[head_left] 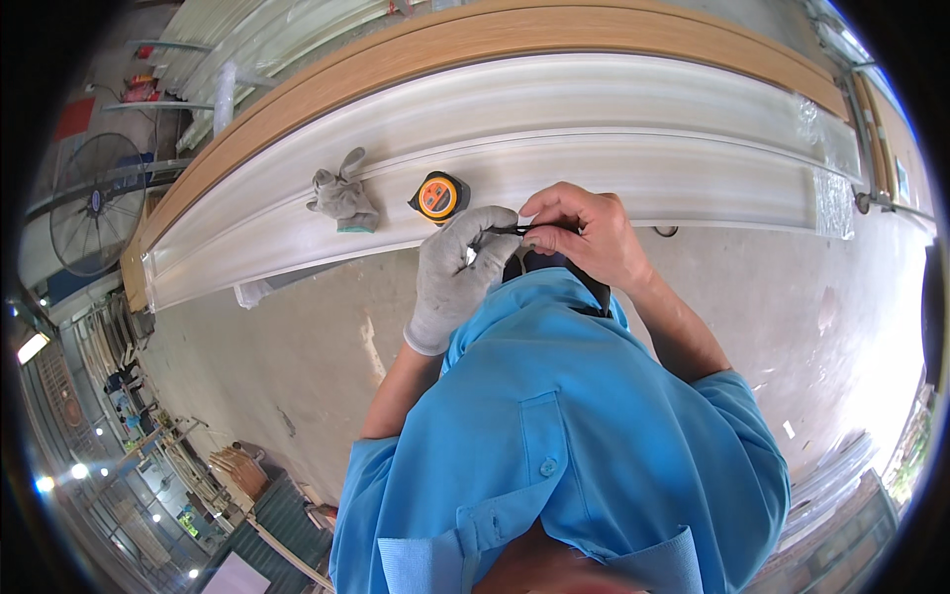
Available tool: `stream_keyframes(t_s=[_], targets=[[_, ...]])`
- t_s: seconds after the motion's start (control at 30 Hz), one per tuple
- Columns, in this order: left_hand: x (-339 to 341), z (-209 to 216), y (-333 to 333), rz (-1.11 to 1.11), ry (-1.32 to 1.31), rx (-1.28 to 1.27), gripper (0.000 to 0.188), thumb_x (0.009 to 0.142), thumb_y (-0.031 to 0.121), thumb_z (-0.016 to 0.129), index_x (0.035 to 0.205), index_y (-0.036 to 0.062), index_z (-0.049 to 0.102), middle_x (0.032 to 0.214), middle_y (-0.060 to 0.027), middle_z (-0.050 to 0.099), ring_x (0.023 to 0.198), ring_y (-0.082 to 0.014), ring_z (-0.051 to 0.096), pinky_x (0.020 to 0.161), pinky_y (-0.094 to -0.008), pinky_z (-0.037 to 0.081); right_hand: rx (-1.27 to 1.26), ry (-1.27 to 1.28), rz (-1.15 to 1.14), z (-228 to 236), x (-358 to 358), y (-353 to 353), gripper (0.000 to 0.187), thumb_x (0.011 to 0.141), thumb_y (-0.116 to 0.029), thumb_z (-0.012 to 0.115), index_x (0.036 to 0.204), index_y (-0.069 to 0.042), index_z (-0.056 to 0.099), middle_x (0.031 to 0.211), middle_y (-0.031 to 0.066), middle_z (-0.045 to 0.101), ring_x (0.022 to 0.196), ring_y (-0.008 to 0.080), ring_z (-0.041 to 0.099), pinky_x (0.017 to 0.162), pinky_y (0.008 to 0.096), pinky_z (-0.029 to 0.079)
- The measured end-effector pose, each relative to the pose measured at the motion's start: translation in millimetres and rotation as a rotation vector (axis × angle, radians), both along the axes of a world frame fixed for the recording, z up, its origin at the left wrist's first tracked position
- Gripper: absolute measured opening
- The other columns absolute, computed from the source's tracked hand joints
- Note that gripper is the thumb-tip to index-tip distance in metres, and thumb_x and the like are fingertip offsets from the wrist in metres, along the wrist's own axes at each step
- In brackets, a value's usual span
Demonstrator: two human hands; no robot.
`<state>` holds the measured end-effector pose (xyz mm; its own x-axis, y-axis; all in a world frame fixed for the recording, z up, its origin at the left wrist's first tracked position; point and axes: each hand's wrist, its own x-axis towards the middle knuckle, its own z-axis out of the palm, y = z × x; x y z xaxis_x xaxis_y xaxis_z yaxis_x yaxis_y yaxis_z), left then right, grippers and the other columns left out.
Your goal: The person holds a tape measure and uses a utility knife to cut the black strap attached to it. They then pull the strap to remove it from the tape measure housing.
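My left hand wears a grey work glove and my right hand is bare. Both pinch a thin black strap-like thing between them, just in front of my chest; what it is I cannot tell. Right beyond my hands runs a long pale moulded panel wrapped in clear film. On the panel lies an orange and black tape measure, close to my left hand. A loose grey glove rests on the panel further left.
A wood-coloured board lies behind the pale panel. A concrete floor spreads below. A standing fan is at far left, with stacked frames and materials at lower left and lower right.
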<state>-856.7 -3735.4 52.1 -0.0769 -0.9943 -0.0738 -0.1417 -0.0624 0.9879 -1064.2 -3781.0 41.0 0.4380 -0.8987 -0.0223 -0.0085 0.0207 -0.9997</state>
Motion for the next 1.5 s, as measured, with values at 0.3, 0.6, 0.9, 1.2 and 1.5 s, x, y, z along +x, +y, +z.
stream_keyframes(t_s=[0.3,0.6,0.9,1.2,1.5], targets=[[1,10,-2,-0.028,-0.333,-0.059,0.017,0.091,0.013,0.075,0.102,0.002,0.068,0.086,-0.0127,0.066,0.075,-0.0271,0.066,0.071,-0.0342,0.054,-0.594,0.226,-0.037,-16,5,1,0.015,0.088,0.001,0.075,0.102,-0.002,0.072,0.087,0.01,0.074,0.077,0.0195,0.072,0.07,0.0297,0.058],[42,-23,-43,-0.008,-1.069,-0.174,0.069,0.076,0.02,0.089,0.138,0.0071,0.06,0.134,-0.0198,0.062,0.11,-0.0412,0.064,0.095,-0.0512,0.053,-0.154,0.08,-0.131,-32,-9,-10,0.007,0.091,-0.002,0.072,0.097,0.002,0.069,0.083,0.0107,0.071,0.072,0.0185,0.069,0.069,0.0299,0.055],[47,-39,-49,-0.051,0.428,0.449,0.087,0.079,0.015,0.088,0.154,0.0096,0.044,0.139,-0.0151,0.061,0.107,-0.0288,0.071,0.085,-0.0409,0.06,0.127,-0.207,-0.109,-33,-20,-10,0.005,0.098,-0.002,0.067,0.1,0.002,0.068,0.083,0.0031,0.068,0.073,0.0067,0.061,0.066,0.0246,0.052],[-4,1,-43,-0.215,0.384,0.351,0.112,0.063,0.004,0.095,0.158,0.0058,0.036,0.134,-0.0084,0.062,0.113,-0.0187,0.065,0.093,-0.0331,0.059,0.254,-0.3,-0.118,-18,-37,-6,0.005,0.1,-0.005,0.066,0.102,0.0,0.067,0.083,0.0008,0.066,0.07,0.0046,0.056,0.062,0.022,0.047],[-24,-2,-32,-0.231,0.796,0.439,0.074,0.095,0.027,0.075,0.155,0.0052,0.038,0.122,-0.0164,0.066,0.099,-0.0281,0.072,0.082,-0.0399,0.063,0.215,-0.219,-0.112,-10,-63,-2,0.006,0.099,-0.005,0.066,0.103,-0.002,0.068,0.081,0.0005,0.065,0.067,0.004,0.052,0.058,0.0212,0.042]])
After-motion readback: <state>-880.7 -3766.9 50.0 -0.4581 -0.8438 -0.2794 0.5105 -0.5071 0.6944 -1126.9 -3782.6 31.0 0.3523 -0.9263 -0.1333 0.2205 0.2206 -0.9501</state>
